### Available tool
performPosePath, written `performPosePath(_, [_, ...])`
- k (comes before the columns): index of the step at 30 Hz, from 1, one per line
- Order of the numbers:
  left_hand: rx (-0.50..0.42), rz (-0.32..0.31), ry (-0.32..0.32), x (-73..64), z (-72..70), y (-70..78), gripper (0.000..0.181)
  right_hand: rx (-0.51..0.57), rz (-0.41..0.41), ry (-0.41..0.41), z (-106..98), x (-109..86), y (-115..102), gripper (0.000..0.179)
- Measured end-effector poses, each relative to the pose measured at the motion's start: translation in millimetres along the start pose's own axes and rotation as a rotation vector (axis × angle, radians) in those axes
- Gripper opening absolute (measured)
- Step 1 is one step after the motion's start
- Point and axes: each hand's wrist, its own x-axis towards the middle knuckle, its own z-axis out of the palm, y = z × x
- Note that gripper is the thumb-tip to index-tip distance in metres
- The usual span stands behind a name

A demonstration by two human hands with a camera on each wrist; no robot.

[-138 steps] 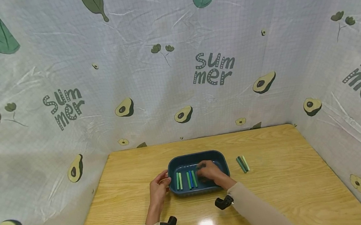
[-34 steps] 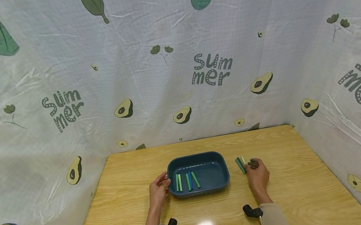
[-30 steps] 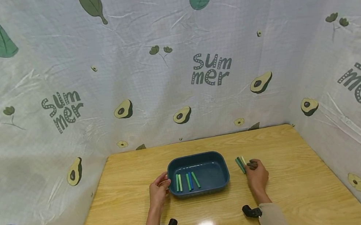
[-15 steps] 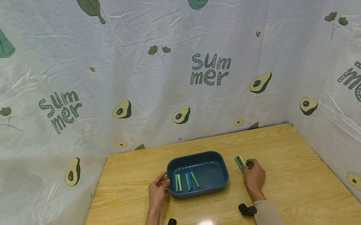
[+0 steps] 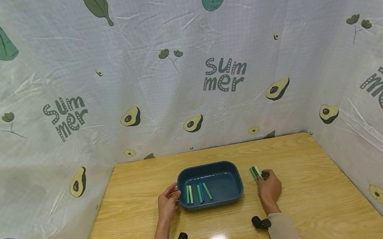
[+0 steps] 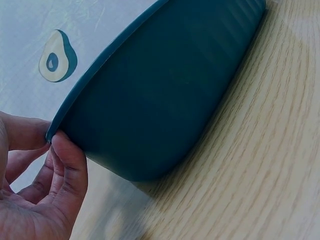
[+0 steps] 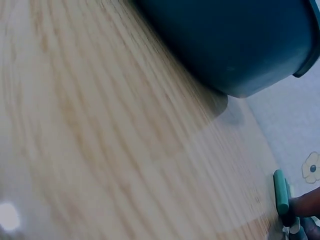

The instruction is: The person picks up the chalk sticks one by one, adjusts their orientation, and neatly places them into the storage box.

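My left hand (image 5: 167,203) pinches the rim of a dark blue, rounded rectangular tub (image 5: 214,204) at its left end; in the left wrist view, thumb and fingers meet at the rim (image 6: 107,60). Inside, on the left, lie several slim coloured sticks: a green and a pale one (image 5: 191,194), then a blue one (image 5: 202,192) between two greens, the right-hand green stick (image 5: 207,191) slanted. Right of the tub, my right hand (image 5: 270,189) has thumb and curled fingers around the near ends of a green stick (image 5: 253,173), a dark green one and a pale yellow one.
The wooden table (image 5: 132,219) reaches back to a white printed curtain (image 5: 157,131) that hangs behind and along both sides. The right half of the tub's floor (image 5: 223,188) is bare. Dark wrist cameras sit on both sleeves.
Earlier my right hand was inside the tub by the right-hand green stick, which has since tilted. The hand then moved right to the loose sticks and slid in closer. My left hand stays put.
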Motion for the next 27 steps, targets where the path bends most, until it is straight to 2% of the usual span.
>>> performPosePath(11, [-0.013,-0.005,0.0,-1.2,-0.7,-1.1,0.038,0.026,-0.017,-0.013,-0.1,1.7,-0.5,0.026])
performPosePath(16, [-0.02,0.0,0.002,-0.1,-0.4,-3.6,0.038,0.028,0.0,-0.018,-1.6,1.1,-0.7,0.025])
performPosePath(27, [-0.019,0.01,0.012,1.4,-0.5,-1.4,0.037,0.073,0.062,-0.106,-13.9,5.4,-10.7,0.031])
